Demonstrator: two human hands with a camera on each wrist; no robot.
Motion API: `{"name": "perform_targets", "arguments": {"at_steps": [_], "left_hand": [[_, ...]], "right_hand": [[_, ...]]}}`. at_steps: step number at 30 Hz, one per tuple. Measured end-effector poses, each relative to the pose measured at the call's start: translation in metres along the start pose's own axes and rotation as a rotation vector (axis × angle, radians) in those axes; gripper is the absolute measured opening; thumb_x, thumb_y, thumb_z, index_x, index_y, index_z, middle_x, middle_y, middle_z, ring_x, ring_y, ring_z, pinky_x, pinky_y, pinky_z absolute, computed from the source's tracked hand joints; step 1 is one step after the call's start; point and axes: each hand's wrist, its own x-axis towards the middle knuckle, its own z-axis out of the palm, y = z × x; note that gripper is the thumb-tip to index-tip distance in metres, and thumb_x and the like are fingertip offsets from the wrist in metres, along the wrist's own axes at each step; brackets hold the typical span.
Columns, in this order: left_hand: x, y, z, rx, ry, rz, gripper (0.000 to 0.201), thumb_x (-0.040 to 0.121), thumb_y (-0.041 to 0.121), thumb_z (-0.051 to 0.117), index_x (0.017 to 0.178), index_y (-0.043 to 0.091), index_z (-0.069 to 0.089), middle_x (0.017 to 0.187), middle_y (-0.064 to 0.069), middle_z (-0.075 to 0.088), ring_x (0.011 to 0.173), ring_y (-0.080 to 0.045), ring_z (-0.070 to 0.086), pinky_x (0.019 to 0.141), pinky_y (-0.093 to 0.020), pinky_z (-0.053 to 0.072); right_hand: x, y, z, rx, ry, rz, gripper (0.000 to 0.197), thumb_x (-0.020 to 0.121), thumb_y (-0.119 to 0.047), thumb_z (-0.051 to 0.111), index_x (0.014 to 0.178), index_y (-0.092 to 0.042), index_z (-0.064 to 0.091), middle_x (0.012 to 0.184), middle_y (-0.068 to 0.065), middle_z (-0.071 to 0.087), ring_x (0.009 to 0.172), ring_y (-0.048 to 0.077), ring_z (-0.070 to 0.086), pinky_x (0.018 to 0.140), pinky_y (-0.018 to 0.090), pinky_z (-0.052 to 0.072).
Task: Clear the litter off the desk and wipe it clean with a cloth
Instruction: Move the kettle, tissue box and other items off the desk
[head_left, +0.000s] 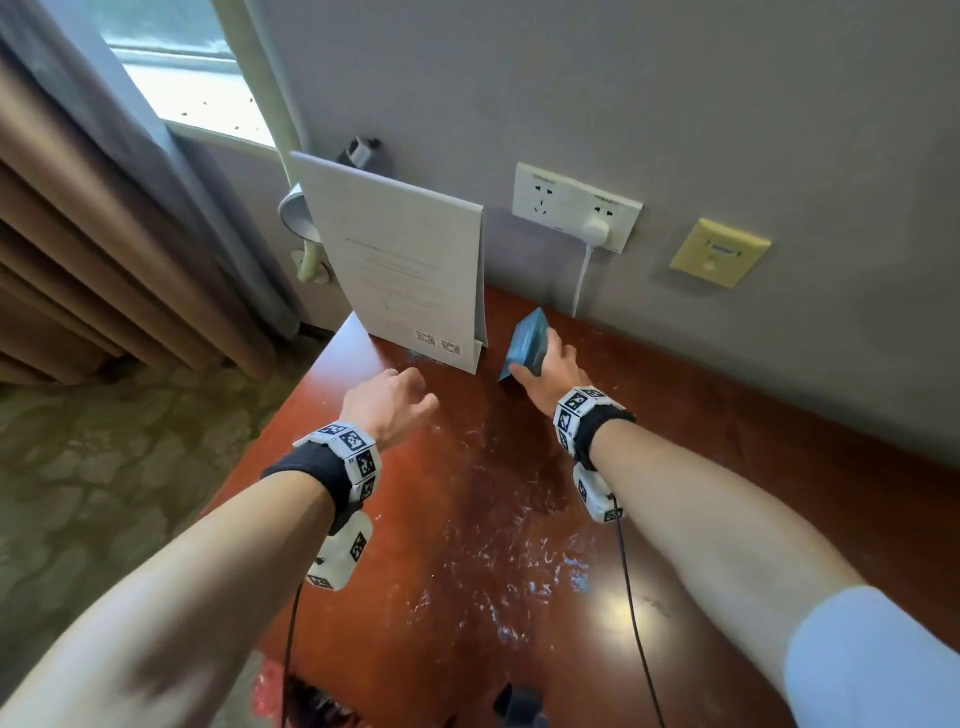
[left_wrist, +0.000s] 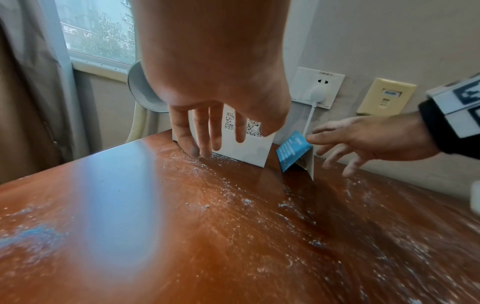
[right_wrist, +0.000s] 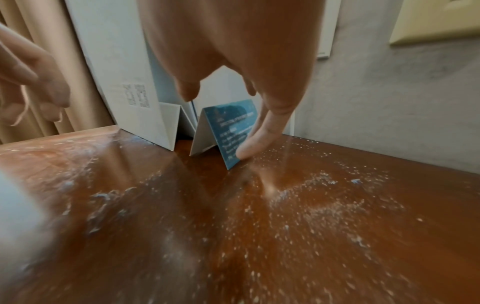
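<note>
The left hand (head_left: 392, 402) hangs over the table (head_left: 467, 519) in front of the white sign (head_left: 410, 265), fingers loosely spread and pointing down. It holds nothing; in the left wrist view the fingertips (left_wrist: 193, 151) come close to the tabletop at the foot of the white sign, though whether they touch the wood is hard to tell.

The right hand (head_left: 550, 371) is to the right of the white sign, at the blue card (head_left: 527, 345). Its fingers are spread and nearly straight, with one fingertip (right_wrist: 244, 153) pressed against the printed face of the blue card near its lower edge; the hand does not curl round it.

There are two folded stand-up cards: the tall white sign with two square codes at its bottom, and the small blue card just to its right, apart from it by a narrow gap. Both stand at the back of the table near the wall.

White crumbs and powder (left_wrist: 233, 197) are scattered over the wood in front of the white sign, thickest in the middle and towards the right. On the wall behind the white sign are one white socket plate (head_left: 574, 205) with one plug (head_left: 597, 228) in it, and one yellow plate (head_left: 719, 252) further right.

The table's left edge runs just left of the white sign, with patterned floor (head_left: 104, 467) and curtains (head_left: 93, 234) beyond. The wood in front of the white sign carries only the powder.
</note>
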Motion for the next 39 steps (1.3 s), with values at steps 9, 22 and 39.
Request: {"name": "perform_targets", "arguments": {"at_steps": [9, 22, 39], "left_hand": [[0.000, -0.018, -0.006, -0.004, 0.027, -0.036, 0.033, 0.091, 0.051, 0.044, 0.109, 0.030, 0.061, 0.108, -0.002, 0.066, 0.088, -0.021, 0.061, 0.074, -0.033, 0.049], [-0.032, -0.028, -0.030, -0.036, 0.083, -0.035, 0.031, 0.092, 0.047, 0.047, 0.112, 0.028, 0.061, 0.118, -0.004, 0.064, 0.099, -0.022, 0.058, 0.078, -0.031, 0.040], [-0.017, 0.034, -0.145, -0.037, 0.426, 0.255, 0.076, 0.090, 0.049, 0.059, 0.153, 0.037, 0.018, 0.164, -0.008, -0.002, 0.151, -0.030, -0.005, 0.115, -0.058, 0.023]], "right_hand": [[0.012, -0.007, 0.013, -0.175, 0.018, -0.048, 0.052, 0.101, -0.030, 0.037, 0.152, -0.025, 0.022, 0.131, 0.015, 0.047, 0.111, 0.038, 0.054, 0.090, 0.041, 0.044], [-0.011, -0.018, 0.017, -0.258, 0.093, 0.040, 0.023, 0.096, -0.013, 0.052, 0.118, -0.012, 0.059, 0.111, 0.016, 0.066, 0.104, 0.035, 0.061, 0.077, 0.036, 0.049], [-0.084, -0.048, -0.084, -0.264, 0.303, 0.006, 0.024, 0.096, -0.019, 0.044, 0.113, -0.017, 0.061, 0.113, 0.016, 0.065, 0.105, 0.039, 0.060, 0.080, 0.038, 0.048]]}}
